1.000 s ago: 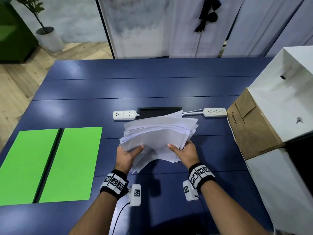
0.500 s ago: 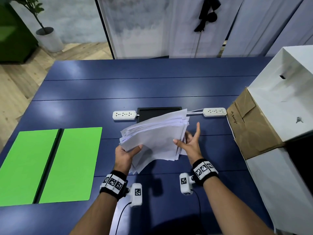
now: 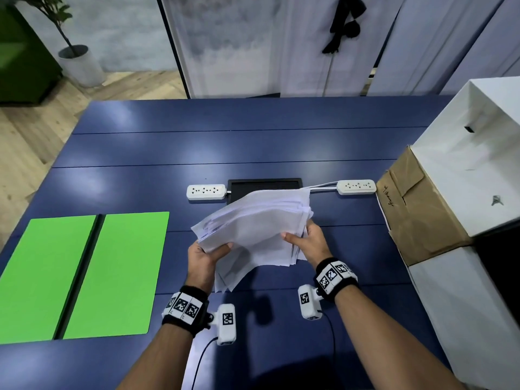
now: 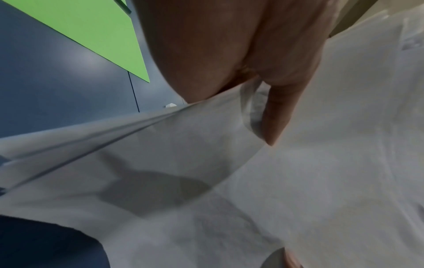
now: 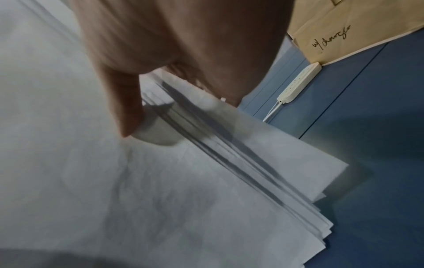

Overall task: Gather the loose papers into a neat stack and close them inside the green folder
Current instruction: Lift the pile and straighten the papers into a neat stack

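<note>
A ragged bundle of white papers (image 3: 259,229) hangs above the middle of the blue table (image 3: 253,142), its sheets fanned and uneven. My left hand (image 3: 206,253) grips its left edge, thumb on top. My right hand (image 3: 305,242) grips its right edge, thumb on top and fingers underneath. The left wrist view has the thumb pressing on the papers (image 4: 298,181). In the right wrist view the papers (image 5: 114,181) show staggered sheet edges. The green folder (image 3: 81,274) lies open and flat at the table's left, a dark spine down its middle, and a corner of the folder (image 4: 96,30) appears in the left wrist view.
Two white power strips (image 3: 206,191) (image 3: 356,187) flank a black panel (image 3: 264,184) behind the papers. A brown and white cardboard box (image 3: 455,215) crowds the table's right side. A potted plant (image 3: 76,60) stands on the wooden floor beyond the table.
My right hand let go of the bundle's right edge and opened half a second ago, then took hold of that edge again. The sheets are drawn closer together. The folder has not moved.
</note>
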